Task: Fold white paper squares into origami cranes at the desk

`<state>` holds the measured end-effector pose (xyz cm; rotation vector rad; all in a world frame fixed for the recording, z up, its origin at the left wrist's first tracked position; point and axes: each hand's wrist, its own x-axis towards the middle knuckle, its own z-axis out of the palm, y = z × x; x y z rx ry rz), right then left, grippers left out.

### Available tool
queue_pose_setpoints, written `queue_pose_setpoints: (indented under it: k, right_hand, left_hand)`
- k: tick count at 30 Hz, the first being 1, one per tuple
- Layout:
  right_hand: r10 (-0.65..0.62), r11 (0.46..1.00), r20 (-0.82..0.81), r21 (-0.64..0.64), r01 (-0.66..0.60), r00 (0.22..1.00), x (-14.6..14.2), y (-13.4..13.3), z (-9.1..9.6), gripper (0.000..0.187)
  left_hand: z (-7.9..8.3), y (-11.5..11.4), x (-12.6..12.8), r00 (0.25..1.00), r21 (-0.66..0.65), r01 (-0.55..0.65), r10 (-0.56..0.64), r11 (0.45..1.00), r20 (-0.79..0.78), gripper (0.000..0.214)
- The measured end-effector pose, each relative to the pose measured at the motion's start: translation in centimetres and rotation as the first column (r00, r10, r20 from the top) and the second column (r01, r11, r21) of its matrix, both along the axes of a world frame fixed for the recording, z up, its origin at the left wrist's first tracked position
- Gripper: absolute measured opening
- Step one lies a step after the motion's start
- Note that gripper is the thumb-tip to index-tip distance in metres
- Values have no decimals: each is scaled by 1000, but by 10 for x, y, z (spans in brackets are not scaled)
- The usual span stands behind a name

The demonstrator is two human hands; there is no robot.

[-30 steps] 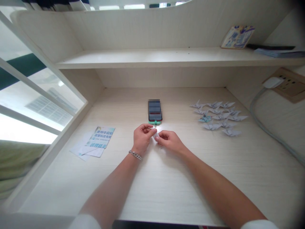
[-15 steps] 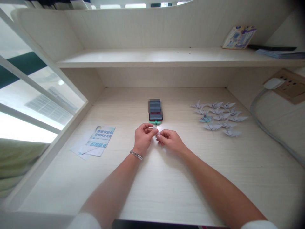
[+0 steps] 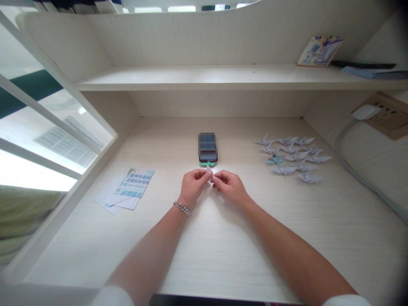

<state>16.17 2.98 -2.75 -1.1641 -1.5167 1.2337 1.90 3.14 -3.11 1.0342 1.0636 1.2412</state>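
A small piece of folded white paper [image 3: 209, 169] is pinched between my two hands, its pointed tip sticking up. My left hand [image 3: 194, 185], with a chain bracelet at the wrist, grips its left side between thumb and fingers. My right hand [image 3: 230, 187] pinches the paper from the right; its lower part is hidden by the fingers. Just beyond the fingertips lies a phone [image 3: 208, 146] with a green piece at its near end. Several folded paper cranes [image 3: 298, 156] stand grouped to the right, one of them bluish [image 3: 274, 159].
Flat paper sheets and a printed card [image 3: 135, 182] lie on the desk at left. A grey cable [image 3: 353, 168] runs along the right wall from a plug in the socket [image 3: 389, 112]. Above the desk is a shelf [image 3: 191, 85] bearing a small printed packet [image 3: 319, 51].
The left fingers have drawn back slightly, and more of the paper's pointed tip shows above them. My right hand has shifted a little. The cranes and phone have stayed put.
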Motion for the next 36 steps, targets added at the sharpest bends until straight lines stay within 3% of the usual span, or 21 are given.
queue_pose_setpoints:
  k: [5, 17, 21, 28, 32, 36]
  right_hand:
    - [-42, 999, -66, 14, 44, 997, -1, 1, -1, 26]
    - [40, 998, -205, -44, -50, 978, -1, -1, 4, 24]
    - [11, 1000, -170, -7, -13, 985, -2, -2, 2, 21]
    - [-258, 945, -58, 191, 265, 964, -1, -4, 7, 12]
    - [-260, 916, 22, 323, 239, 965, 0, -4, 12, 6]
    - [-232, 919, 33, 335, 208, 972, 0, -3, 11, 10]
  left_hand:
    - [0, 1, 0, 995, -49, 1, 4, 999, 103, 24]
    - [11, -2, -2, 917, -94, 260, -216, 961, 336, 22]
    - [7, -1, -2, 919, -103, 264, -217, 959, 329, 21]
    - [4, -2, 1, 960, -125, 192, -160, 973, 230, 22]
    - [5, -4, 4, 969, -110, 175, -152, 978, 194, 21]
    - [4, -3, 4, 976, -103, 164, -146, 981, 159, 24]
